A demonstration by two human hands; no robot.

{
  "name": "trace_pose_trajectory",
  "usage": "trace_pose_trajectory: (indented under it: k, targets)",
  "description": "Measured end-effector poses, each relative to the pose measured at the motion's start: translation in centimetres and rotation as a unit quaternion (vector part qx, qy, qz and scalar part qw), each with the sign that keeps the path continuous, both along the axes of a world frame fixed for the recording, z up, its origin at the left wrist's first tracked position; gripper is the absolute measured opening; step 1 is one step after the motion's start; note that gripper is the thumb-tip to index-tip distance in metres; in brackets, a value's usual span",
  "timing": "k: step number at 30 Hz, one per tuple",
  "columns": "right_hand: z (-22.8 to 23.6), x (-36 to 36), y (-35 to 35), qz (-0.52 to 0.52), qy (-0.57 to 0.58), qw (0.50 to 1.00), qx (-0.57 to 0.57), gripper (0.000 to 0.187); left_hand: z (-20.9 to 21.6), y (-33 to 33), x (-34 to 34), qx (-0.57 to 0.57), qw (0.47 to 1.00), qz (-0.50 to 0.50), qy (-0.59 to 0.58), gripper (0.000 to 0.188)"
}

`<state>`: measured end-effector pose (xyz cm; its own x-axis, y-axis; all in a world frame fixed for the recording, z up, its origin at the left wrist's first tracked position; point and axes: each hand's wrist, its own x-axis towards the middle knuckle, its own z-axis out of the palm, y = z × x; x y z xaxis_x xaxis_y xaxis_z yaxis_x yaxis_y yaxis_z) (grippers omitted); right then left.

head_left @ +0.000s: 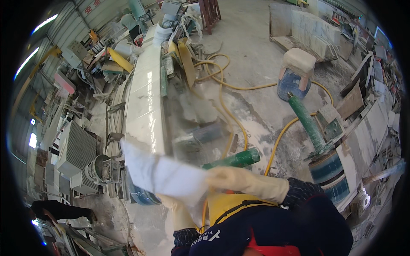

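A white slab with grey veins, shaped like a stone tile, is held up in front of me, tilted and blurred. My right hand, in a cream rubber glove, grips its right end. At its lower edge is my left hand, gloved the same way, with its fingers partly hidden behind the slab. Beyond the slab runs a long bench or conveyor bearing a row of shiny, wet-looking pale tiles. A green cylinder lies just past my right glove.
A yellow hose winds over the wet floor. At right stand a stool on a blue base, a green post and a pale bench. Stacked slabs are far right. One person is lower left, another far left.
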<state>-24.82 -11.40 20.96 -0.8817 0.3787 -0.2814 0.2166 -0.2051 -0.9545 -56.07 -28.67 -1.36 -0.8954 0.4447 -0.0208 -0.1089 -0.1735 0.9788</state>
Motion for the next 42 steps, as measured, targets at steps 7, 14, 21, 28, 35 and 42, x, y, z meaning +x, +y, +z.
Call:
trace_pose_trajectory:
  k: [7, 14, 21, 28, 35, 42]
  targets:
    - [-5.5, 16.9, -1.0, -0.338, 0.032, 0.936, -0.096, 0.036, 10.6, 13.0, 15.5, -0.098, 0.981, -0.112, -0.121, 0.048]
    - [-8.2, 32.1, -11.8, -0.598, -0.032, 0.788, -0.139, 0.040, 11.0, 21.5, 33.3, -0.260, 0.866, -0.420, 0.076, 0.062]
    - [-12.1, 39.1, -20.8, -0.779, -0.115, 0.597, -0.152, 0.036, 15.1, 22.1, 49.5, -0.278, 0.742, -0.593, 0.142, 0.061]
    - [-11.4, 38.2, -26.9, -0.794, -0.105, 0.563, -0.204, 0.036, 13.5, 20.6, 55.8, -0.338, 0.651, -0.627, 0.260, 0.061]
    - [-11.6, 35.9, -28.6, -0.806, -0.050, 0.536, -0.245, 0.037, 10.9, 21.3, 57.3, -0.311, 0.585, -0.701, 0.263, 0.054]
    - [-11.6, 35.5, -27.3, -0.831, -0.042, 0.509, -0.221, 0.040, 9.3, 23.0, 58.2, -0.365, 0.539, -0.706, 0.280, 0.060]
